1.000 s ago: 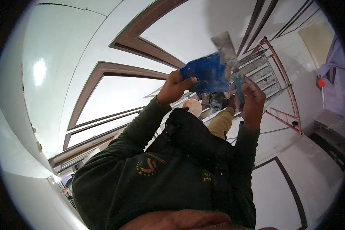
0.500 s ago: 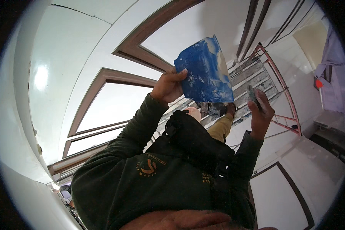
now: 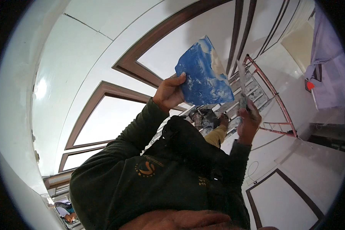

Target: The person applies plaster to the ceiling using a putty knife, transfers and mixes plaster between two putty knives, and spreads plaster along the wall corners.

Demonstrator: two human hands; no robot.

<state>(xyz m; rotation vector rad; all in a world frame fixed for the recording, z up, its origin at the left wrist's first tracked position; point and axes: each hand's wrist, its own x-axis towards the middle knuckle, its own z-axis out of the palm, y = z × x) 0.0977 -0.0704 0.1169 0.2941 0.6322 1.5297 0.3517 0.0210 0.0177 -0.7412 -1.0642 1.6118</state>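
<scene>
My left hand (image 3: 171,92) grips a blue, roughly cut plastic board (image 3: 203,74) by its left edge, thumb on its face. White paste smears the board and gathers along its upper right edge. My right hand (image 3: 250,120) is closed on the handle of a putty knife (image 3: 242,99); the thin blade, seen almost edge-on and slightly blurred, rises beside the board's right edge. Below the board are my foot (image 3: 223,122) in a yellow trouser leg and a heap of dark, dusty items (image 3: 205,119) that I cannot make out, on a slatted scaffold platform (image 3: 257,92).
A red metal scaffold frame (image 3: 276,96) edges the platform on the right. Around stand white panels with brown mouldings (image 3: 136,65). A lilac cloth (image 3: 324,73) hangs at the right, near a small orange object (image 3: 309,85). A loose wire (image 3: 253,170) shows at lower right.
A second ago the knife blade lay across the board's right part; it has since come off to the right and stands nearly edge-on. The board now shows more of its face.
</scene>
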